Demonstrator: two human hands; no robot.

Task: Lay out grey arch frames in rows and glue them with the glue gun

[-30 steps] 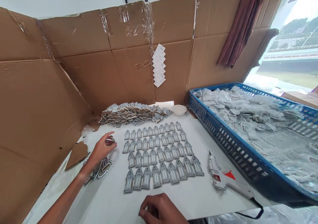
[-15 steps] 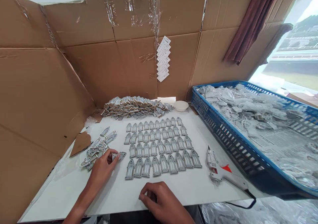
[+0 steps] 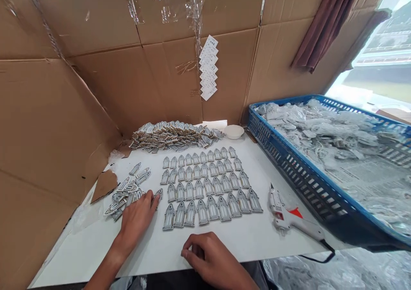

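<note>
My left hand [image 3: 141, 210] is closed on a small grey arched piece [image 3: 159, 192], just left of the rows on the white table. Four rows of similar arched pieces [image 3: 202, 212] stand laid out in front of me. A loose heap of arched pieces [image 3: 123, 195] lies beside my left hand, partly behind it. My right hand [image 3: 205, 251] rests at the table's front edge with its fingers curled; whether anything is inside them is hidden. Farther back lies a large pile of arched pieces [image 3: 173, 136].
A glue gun [image 3: 282, 215] with a red trigger lies at the right, its cord over the edge. Behind it a blue basket [image 3: 276, 161] holds plastic-wrapped pieces. A white bowl [image 3: 234, 131] sits at the back, near the cardboard wall [image 3: 160, 84].
My left hand has moved slightly up and right, and the piece at its fingertips has turned more upright. The head view has shifted a little. My right hand keeps its curled pose.
</note>
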